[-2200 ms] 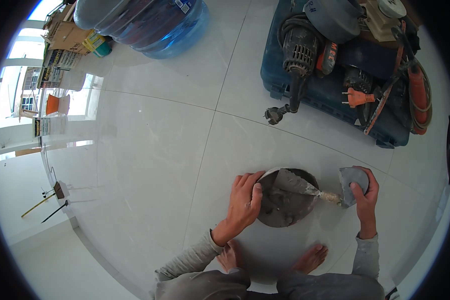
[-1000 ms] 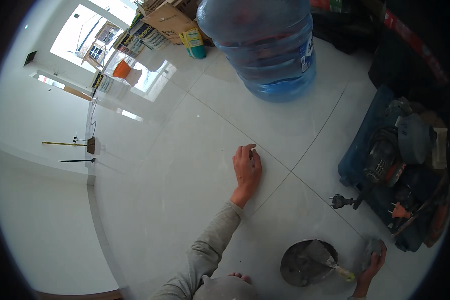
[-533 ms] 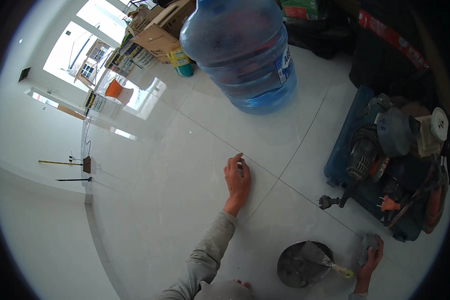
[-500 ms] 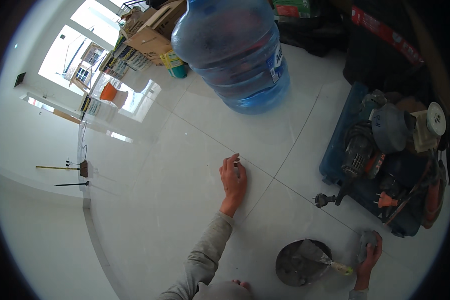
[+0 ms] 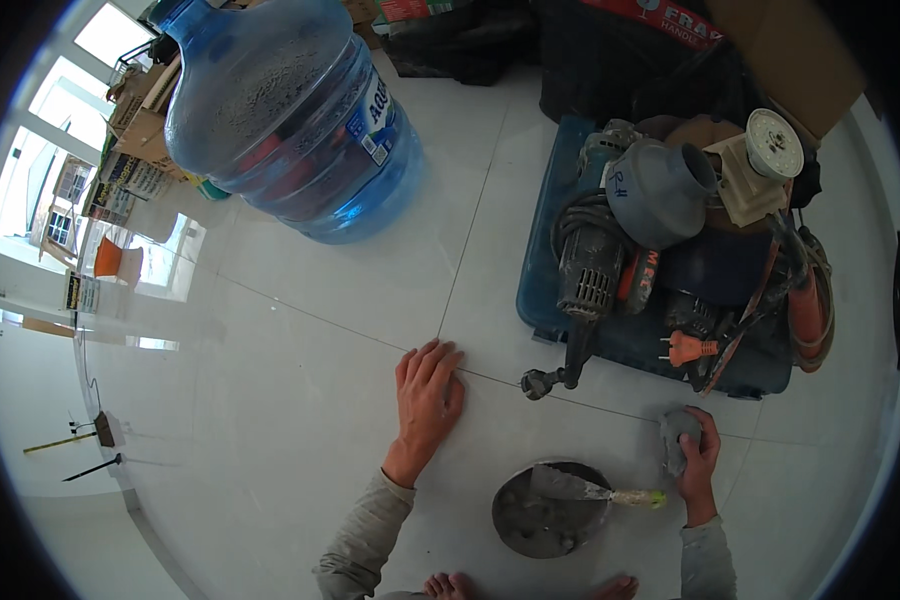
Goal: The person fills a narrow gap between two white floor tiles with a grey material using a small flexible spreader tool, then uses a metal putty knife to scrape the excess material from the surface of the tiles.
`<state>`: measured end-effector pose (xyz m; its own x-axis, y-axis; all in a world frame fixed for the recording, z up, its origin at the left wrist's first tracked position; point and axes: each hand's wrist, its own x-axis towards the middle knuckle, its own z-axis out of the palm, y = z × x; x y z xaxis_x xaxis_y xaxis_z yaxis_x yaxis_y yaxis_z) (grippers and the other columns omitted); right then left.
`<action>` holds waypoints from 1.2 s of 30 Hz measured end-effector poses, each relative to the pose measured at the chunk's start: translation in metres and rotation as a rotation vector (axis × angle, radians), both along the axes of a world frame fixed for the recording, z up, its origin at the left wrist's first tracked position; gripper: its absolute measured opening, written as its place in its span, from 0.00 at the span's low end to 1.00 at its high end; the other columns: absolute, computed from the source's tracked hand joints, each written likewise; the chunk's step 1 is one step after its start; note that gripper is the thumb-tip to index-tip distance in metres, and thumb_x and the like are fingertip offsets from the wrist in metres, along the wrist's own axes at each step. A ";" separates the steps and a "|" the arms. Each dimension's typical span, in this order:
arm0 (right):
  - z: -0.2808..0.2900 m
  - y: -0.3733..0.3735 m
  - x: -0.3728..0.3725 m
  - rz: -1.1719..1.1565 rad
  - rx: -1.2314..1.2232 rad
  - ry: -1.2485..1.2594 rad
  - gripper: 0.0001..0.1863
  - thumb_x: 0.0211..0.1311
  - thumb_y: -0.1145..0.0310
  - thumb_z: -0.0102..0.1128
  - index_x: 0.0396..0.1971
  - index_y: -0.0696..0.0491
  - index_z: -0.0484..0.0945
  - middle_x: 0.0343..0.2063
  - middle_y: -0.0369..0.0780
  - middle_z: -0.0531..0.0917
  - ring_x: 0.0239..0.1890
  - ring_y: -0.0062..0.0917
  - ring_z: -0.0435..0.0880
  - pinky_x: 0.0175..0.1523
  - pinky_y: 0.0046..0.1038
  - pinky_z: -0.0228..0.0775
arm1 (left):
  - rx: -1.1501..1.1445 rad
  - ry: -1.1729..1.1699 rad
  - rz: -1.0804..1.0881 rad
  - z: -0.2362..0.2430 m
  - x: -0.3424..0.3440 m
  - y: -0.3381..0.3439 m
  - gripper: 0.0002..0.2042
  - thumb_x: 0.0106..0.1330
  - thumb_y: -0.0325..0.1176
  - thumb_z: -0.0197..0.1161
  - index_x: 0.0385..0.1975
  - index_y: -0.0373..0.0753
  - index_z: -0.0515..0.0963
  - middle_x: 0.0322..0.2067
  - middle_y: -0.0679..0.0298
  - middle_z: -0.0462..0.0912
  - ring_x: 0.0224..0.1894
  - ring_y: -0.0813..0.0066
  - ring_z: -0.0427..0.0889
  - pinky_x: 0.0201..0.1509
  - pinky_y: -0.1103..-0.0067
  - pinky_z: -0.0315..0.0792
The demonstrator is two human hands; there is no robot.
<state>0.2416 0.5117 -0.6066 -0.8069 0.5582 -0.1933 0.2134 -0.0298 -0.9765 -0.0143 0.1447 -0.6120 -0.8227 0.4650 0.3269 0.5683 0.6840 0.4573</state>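
Note:
My left hand (image 5: 428,395) rests open on the pale tiles (image 5: 320,390), fingertips down and slightly bent, holding nothing. My right hand (image 5: 700,455) grips a grey, irregular pad (image 5: 676,440) just below the tool case, its fingers wrapped around the side. Between my forearms, a round, shallow container of grey paste (image 5: 535,530) sits on the floor. A putty knife (image 5: 635,497) lies across it, blade over the paste and handle pointing toward my right hand. My bare feet (image 5: 445,585) show at the lower edge.
A blue water bottle (image 5: 290,170) stands upper left, before cardboard boxes (image 5: 145,135). A blue case (image 5: 550,300) at right carries power tools, a grey pipe fitting (image 5: 650,200) and plugs. Dark bags (image 5: 600,70) lie behind. Long-handled tools (image 5: 100,435) are by the left wall.
My left hand left the container's rim for the tiles farther forward. My right hand still holds the pad. The view swung left, then partly back right, bringing the case nearer the middle.

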 end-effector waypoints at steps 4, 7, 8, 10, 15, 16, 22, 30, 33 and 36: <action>0.003 -0.006 0.000 -0.021 -0.012 -0.001 0.26 0.62 0.61 0.66 0.58 0.58 0.77 0.49 0.38 0.81 0.52 0.23 0.78 0.61 0.27 0.66 | -0.059 -0.050 0.016 0.004 -0.002 0.006 0.20 0.62 0.25 0.63 0.56 0.38 0.78 0.61 0.57 0.78 0.68 0.56 0.72 0.75 0.57 0.58; 0.001 -0.003 0.005 0.008 -0.029 -0.020 0.26 0.63 0.62 0.65 0.58 0.58 0.77 0.48 0.38 0.81 0.52 0.23 0.78 0.61 0.27 0.66 | -0.074 -0.086 0.093 0.009 -0.005 0.008 0.21 0.64 0.27 0.61 0.59 0.37 0.76 0.63 0.55 0.77 0.69 0.53 0.71 0.75 0.55 0.57; -0.001 -0.004 0.006 0.004 -0.029 -0.033 0.26 0.63 0.62 0.65 0.58 0.58 0.77 0.48 0.38 0.81 0.52 0.23 0.78 0.61 0.27 0.66 | -0.120 -0.088 0.108 0.009 -0.006 0.006 0.22 0.65 0.28 0.61 0.61 0.36 0.75 0.65 0.55 0.76 0.70 0.53 0.70 0.76 0.55 0.55; 0.001 -0.005 0.004 0.013 -0.037 0.002 0.25 0.63 0.64 0.65 0.59 0.58 0.76 0.49 0.38 0.82 0.52 0.23 0.78 0.62 0.27 0.66 | -0.162 -0.096 0.118 0.009 -0.012 0.005 0.23 0.66 0.29 0.60 0.63 0.36 0.74 0.66 0.56 0.75 0.71 0.53 0.69 0.77 0.55 0.54; 0.001 -0.005 0.000 0.013 -0.053 -0.004 0.27 0.65 0.65 0.65 0.62 0.57 0.74 0.51 0.39 0.82 0.53 0.23 0.78 0.63 0.28 0.67 | -0.258 -0.033 0.219 -0.004 -0.014 -0.007 0.24 0.69 0.29 0.59 0.66 0.37 0.72 0.70 0.55 0.71 0.73 0.50 0.66 0.77 0.56 0.55; 0.001 -0.007 -0.012 -0.007 -0.094 0.037 0.27 0.66 0.66 0.65 0.63 0.57 0.73 0.51 0.39 0.82 0.53 0.23 0.79 0.62 0.27 0.67 | -0.262 -0.016 0.254 -0.010 -0.012 -0.010 0.24 0.70 0.28 0.59 0.66 0.37 0.72 0.70 0.54 0.70 0.73 0.48 0.65 0.76 0.57 0.57; 0.051 0.016 -0.004 -0.111 -0.330 0.016 0.26 0.67 0.71 0.67 0.63 0.59 0.71 0.50 0.39 0.83 0.51 0.18 0.81 0.56 0.23 0.73 | 0.217 -0.786 0.118 0.041 0.086 0.002 0.16 0.78 0.32 0.54 0.61 0.34 0.75 0.47 0.59 0.77 0.44 0.69 0.78 0.49 0.72 0.73; 0.149 -0.100 0.021 0.814 0.496 -0.231 0.17 0.54 0.76 0.71 0.46 0.62 0.83 0.45 0.40 0.86 0.45 0.30 0.82 0.49 0.30 0.78 | 0.217 -1.008 0.006 0.042 0.155 -0.010 0.17 0.80 0.34 0.54 0.60 0.31 0.77 0.46 0.54 0.77 0.38 0.67 0.81 0.41 0.72 0.80; 0.113 -0.141 0.046 0.856 0.724 -0.207 0.18 0.52 0.77 0.68 0.46 0.61 0.83 0.43 0.40 0.85 0.44 0.31 0.80 0.50 0.32 0.78 | 0.380 -1.136 0.048 0.045 0.160 0.002 0.15 0.79 0.31 0.54 0.59 0.30 0.79 0.45 0.56 0.78 0.40 0.70 0.82 0.38 0.74 0.86; 0.098 -0.163 0.054 0.879 0.880 -0.184 0.16 0.54 0.77 0.66 0.44 0.61 0.82 0.40 0.41 0.84 0.42 0.31 0.79 0.49 0.31 0.78 | 0.359 -1.072 0.032 0.037 0.167 -0.002 0.14 0.76 0.27 0.56 0.56 0.29 0.81 0.43 0.57 0.79 0.42 0.73 0.82 0.35 0.77 0.89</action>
<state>0.2952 0.3485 -0.5085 -0.9715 -0.1564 -0.1781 -0.0344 0.8365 -0.5469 0.1530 0.1430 -0.5753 -0.7689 0.4603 -0.4438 -0.2501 0.4223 0.8713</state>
